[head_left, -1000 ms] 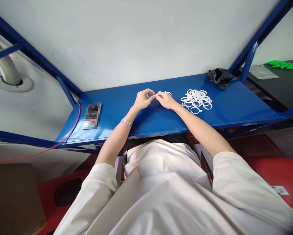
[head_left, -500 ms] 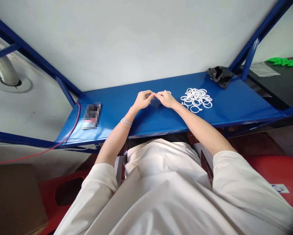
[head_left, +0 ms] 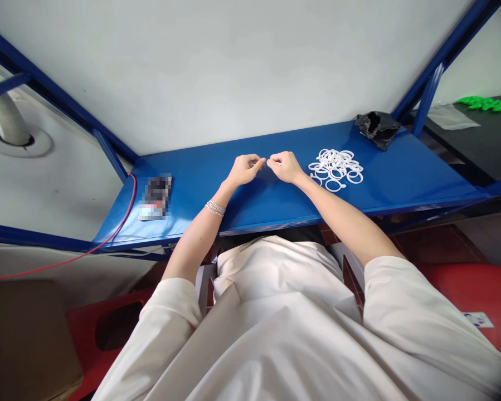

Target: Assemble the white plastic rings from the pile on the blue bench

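Note:
Over the middle of the blue table (head_left: 208, 172) my two hands are close together, fingertips a small gap apart. My left hand (head_left: 247, 169) has thumb and forefinger pinched; what lies between them, if anything, is too small to make out. My right hand (head_left: 285, 167) is curled closed, and a sliver of a white plastic ring (head_left: 278, 163) shows at its fingers, the rest being hidden. To the right of that hand lies a loose pile of white plastic rings (head_left: 336, 167), each with a small knob.
A crumpled black plastic bag (head_left: 376, 129) sits at the table's back right corner. On the left lies a blurred-out flat object (head_left: 155, 197), beside a red cable (head_left: 129, 214) running over the edge. Green pieces (head_left: 483, 103) and a clear bag (head_left: 453, 117) rest on a dark table at right.
My right hand has turned and curled more, drawing its fingertips slightly away from the left. The white ring seen behind it earlier is now mostly hidden. My left hand stays in place.

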Demonstrator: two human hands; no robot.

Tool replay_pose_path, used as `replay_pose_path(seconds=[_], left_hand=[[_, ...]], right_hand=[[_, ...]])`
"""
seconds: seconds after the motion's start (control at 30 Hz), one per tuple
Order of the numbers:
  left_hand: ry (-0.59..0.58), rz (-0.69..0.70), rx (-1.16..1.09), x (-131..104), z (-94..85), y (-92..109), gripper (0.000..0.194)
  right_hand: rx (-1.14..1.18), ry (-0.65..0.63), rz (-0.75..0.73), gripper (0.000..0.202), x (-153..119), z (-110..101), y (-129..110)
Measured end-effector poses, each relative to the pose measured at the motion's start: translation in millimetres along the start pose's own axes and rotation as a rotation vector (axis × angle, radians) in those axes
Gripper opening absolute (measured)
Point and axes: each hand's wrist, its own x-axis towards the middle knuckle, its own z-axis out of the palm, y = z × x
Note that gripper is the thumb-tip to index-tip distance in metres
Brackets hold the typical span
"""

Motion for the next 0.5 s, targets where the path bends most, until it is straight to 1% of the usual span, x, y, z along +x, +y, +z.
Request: replay_pose_path(seconds=[0.3,0.5], left_hand=[[0.000,0.014,0.027,0.4,0.0,-1.0,0.053],[0.008,0.008,0.002,0.4,0.4,-2.6,0.052]], right_hand=[[-0.026,0.024,0.038,0.050,0.7,2.3,-1.0],[-0.032,0.010,0.060,0.048,1.8,6.3,3.5]])
